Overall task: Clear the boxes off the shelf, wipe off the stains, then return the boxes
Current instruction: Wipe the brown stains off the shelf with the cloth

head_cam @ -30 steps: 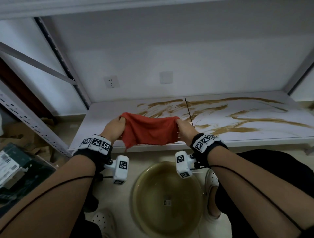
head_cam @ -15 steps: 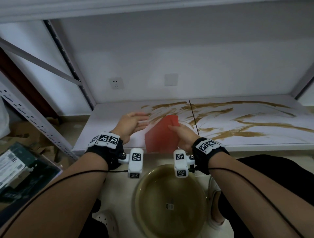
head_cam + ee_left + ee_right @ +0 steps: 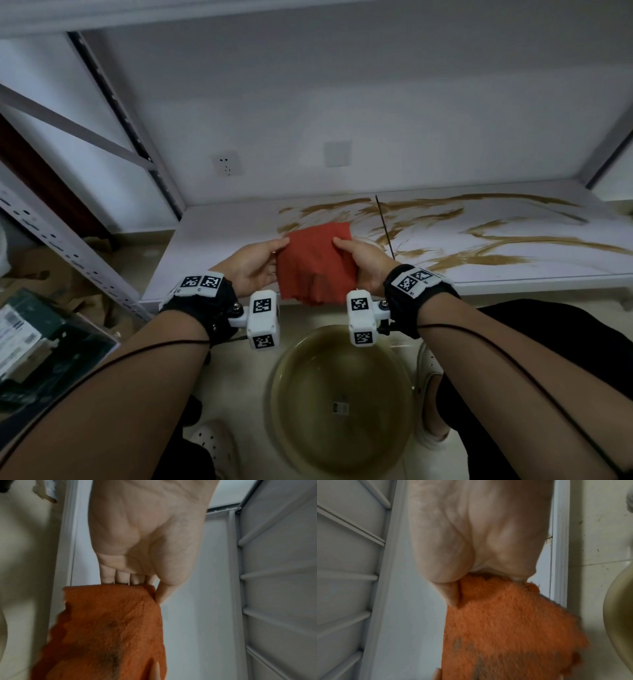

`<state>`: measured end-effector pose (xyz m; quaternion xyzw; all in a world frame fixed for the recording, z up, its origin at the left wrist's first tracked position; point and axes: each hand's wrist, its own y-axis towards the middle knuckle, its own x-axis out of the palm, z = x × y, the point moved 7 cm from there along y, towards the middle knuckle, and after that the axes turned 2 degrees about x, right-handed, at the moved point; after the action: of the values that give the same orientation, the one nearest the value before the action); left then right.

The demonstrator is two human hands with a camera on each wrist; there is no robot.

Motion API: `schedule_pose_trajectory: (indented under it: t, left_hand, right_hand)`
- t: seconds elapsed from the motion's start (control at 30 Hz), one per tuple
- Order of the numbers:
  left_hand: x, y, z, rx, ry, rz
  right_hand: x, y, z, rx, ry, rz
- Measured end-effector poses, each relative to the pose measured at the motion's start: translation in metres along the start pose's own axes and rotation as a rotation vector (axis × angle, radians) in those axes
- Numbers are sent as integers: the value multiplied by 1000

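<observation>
You've got the red cloth [image 3: 317, 262] held between both hands, up off the shelf [image 3: 219, 240] and over its front edge. Your left hand [image 3: 251, 265] pinches the cloth's left edge: left wrist view shows 4 fingers [image 3: 120, 576] behind the fabric and the thumb on the near side. Your right hand [image 3: 364, 262] grips the right edge, thumb [image 3: 451, 595] pressed into the fabric and the cloth bunched at the palm. Cloth hangs slack between them, lower hem ragged and drooping below the shelf lip. Dark smudges show on the fabric in both wrist views.

Shelf surface carries brown stains [image 3: 479, 246], streaked from about the middle out to the right end; the left part looks clean. A thin dark stick [image 3: 385, 226] lies across the stains just right of the cloth, touching the shelf.

No boxes on this shelf level. 1 dark green box [image 3: 37, 342] with a white label sits on the floor to your left, well apart from the shelf.

A round basin [image 3: 342, 401] of murky yellowish water sits on the floor directly below your hands, between your white shoes [image 3: 430, 383].
</observation>
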<state>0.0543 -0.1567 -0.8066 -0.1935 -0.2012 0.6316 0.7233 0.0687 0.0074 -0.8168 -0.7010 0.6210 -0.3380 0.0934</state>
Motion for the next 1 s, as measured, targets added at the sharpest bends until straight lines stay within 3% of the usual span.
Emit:
schedule_pose_trajectory:
  t: [0.17, 0.3, 0.47, 0.57, 0.7, 1.0]
  left_hand:
    - [3, -4, 11, 116, 289, 20]
    - [9, -5, 19, 204, 365, 57]
    - [44, -17, 27, 211, 297, -189]
    - [33, -12, 36, 271, 269, -87]
    - [10, -3, 32, 270, 244, 85]
    - [15, 9, 14, 184, 331, 56]
  right_hand:
    - [-1, 1, 8, 81, -73, -1]
    - [2, 4, 11, 62, -74, -13]
    - [3, 11, 13, 109, 66, -43]
    - [-4, 11, 18, 180, 157, -33]
    - [-16, 12, 20, 160, 196, 32]
    - [-31, 21, 19, 151, 72, 132]
